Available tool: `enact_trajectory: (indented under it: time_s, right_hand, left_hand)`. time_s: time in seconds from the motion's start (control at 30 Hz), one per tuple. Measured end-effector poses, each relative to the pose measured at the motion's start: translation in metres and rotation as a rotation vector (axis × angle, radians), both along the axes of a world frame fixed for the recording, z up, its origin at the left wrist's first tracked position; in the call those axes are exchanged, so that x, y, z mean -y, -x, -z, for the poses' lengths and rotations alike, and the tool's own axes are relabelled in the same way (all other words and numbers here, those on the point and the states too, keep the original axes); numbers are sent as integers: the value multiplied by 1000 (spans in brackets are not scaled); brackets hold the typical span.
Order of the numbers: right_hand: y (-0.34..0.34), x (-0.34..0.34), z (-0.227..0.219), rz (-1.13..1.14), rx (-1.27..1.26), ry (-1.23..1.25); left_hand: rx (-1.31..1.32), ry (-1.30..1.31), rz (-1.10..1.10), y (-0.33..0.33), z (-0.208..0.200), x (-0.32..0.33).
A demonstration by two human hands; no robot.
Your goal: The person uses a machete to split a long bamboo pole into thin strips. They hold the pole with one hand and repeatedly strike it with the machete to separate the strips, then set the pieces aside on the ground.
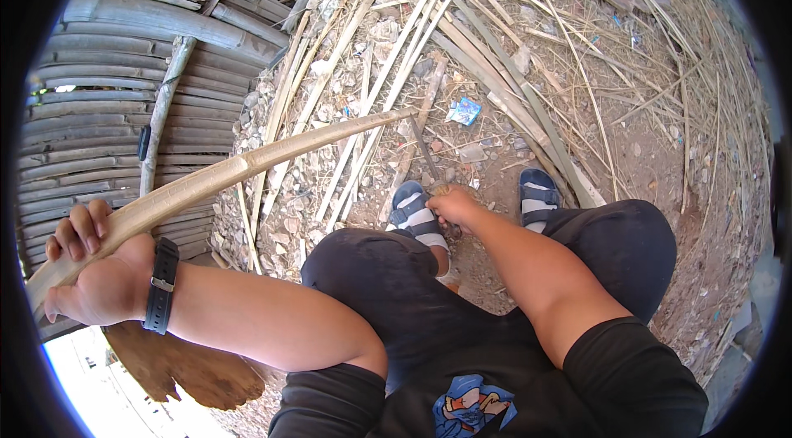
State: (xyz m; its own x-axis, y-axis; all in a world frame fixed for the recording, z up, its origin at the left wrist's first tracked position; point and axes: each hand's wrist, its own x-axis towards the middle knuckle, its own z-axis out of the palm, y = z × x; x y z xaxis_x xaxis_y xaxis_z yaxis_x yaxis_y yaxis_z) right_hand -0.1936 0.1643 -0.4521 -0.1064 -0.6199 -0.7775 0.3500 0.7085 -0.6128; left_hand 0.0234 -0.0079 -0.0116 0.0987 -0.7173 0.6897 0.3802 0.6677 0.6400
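Far left: slatted wall (107, 120) of weathered bamboo, a pale post (167, 104) upright against it. In front of it, left hand (120, 280), fingers (86, 228) clamped around the near part of a long pale bamboo pole (280, 151); black watch (162, 285) on that wrist. Below the forearm, a brown ragged-edged sheet (181, 364). Pole runs from lower left up and across to mid-ground, raised over the stony ground (285, 236), its far end in front of the person's feet. Under and beyond it, split strips (404, 58) lie loose, several side by side, others crossing. Left sandal (412, 211) over a pale sock, close to the right hand (458, 209). That hand is low between the knees, fingers closed on the near end of a thin dark tool (426, 149); tool slants up to the pole's far end, contact hard to tell. Blue wrapper (464, 111) on the ground just beyond. Right sandal (539, 195) next, near the ends of long grey-green strips. Far right: dry straw (718, 100) scattered over brown soil.
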Motion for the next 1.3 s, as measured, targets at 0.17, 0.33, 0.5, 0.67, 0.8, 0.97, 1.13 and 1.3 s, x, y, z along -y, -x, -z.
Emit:
enact_trajectory:
  time_s: [0.17,0.33,0.5,0.67,0.8,0.97,1.13,1.3]
  right_hand:
    - [-21,37,-47,55,-83,237]
    - [-25,53,-92,-108,-249,480]
    - [-24,15,-25,-149,-524,360]
    - [-16,24,-64,-134,-228,277]
    - [-28,52,-121,-211,-380,631]
    - [-26,40,-83,-184,-550,538]
    - [-8,4,-11,-134,-535,217]
    - [-26,48,-102,-226,-557,518]
  left_hand:
    - [15,14,147,-6,-2,2]
    - [17,24,124,-9,0,4]
    - [-8,-9,-11,5,1,-2]
    - [-32,13,5,-1,2,-2]
    - [-46,45,17,13,3,-10]
    - [-14,25,152,-3,0,-3]
    - [-30,28,112,-4,2,2]
    - [14,84,91,5,1,1]
